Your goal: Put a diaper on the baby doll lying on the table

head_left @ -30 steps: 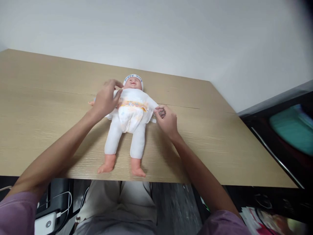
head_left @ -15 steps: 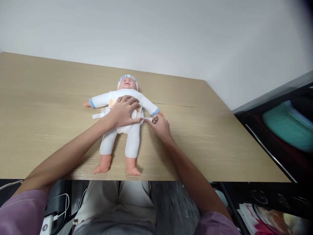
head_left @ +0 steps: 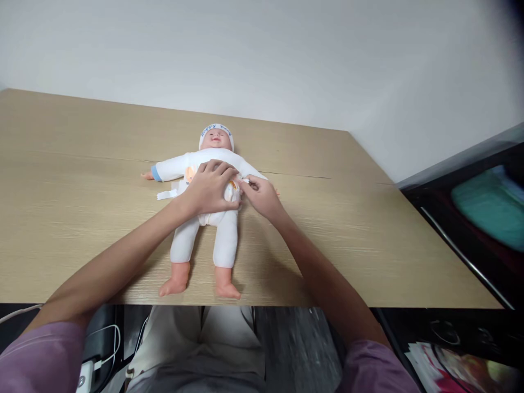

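Both arms reach forward over the table [head_left: 368, 229]. The left hand [head_left: 210, 188] lies open, palm down, on the baby doll's [head_left: 204, 218] belly. The right hand [head_left: 260, 196] pinches the white diaper tab [head_left: 245, 180] at the doll's waist.

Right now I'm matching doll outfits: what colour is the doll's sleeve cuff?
Light blue cuff on the doll, head view.

Left hand [head_left: 210, 187]: palm down, fingers curled and spread, pressed flat, knuckles toward the far edge of the tabletop. Left forearm: bare, extended diagonally from the near-left corner of the view, crossing the near edge of the tabletop; purple sleeve at the upper arm. Right hand [head_left: 259, 195]: just beside the left, thumb and forefinger pinched together at the tips, remaining fingers folded. Right forearm: bare, angled in from the near right, purple sleeve at the shoulder.
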Demonstrator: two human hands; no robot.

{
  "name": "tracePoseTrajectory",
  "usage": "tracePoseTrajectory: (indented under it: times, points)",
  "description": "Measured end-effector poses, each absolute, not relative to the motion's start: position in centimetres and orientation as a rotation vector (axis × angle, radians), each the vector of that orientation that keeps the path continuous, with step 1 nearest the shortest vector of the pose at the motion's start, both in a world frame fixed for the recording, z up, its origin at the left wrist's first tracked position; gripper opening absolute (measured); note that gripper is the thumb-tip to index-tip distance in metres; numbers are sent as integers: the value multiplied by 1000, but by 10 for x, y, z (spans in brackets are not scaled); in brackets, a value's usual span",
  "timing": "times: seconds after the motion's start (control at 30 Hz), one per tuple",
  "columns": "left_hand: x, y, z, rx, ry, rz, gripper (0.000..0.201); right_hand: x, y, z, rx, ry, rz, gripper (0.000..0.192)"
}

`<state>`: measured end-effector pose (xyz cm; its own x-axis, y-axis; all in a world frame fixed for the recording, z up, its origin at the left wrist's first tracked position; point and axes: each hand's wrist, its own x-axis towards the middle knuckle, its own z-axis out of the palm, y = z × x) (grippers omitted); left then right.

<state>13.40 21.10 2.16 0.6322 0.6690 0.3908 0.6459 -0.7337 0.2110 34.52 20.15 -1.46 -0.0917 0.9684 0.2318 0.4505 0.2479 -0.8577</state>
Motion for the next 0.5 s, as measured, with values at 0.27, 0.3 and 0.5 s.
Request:
tracePoseTrajectory:
  times: [0.27,0.3,0.5]
  points:
    - [135,210,23,2744,1140,722,66,327,187,-19,-1191,-1676,616,38]
    - [135,210,21,2743,1135,725,66,329,179,-20,-1160,-1710,534,38]
    - [132,215,15,2694,1139,725,82,331,149,-31,-960,-2006,385,58]
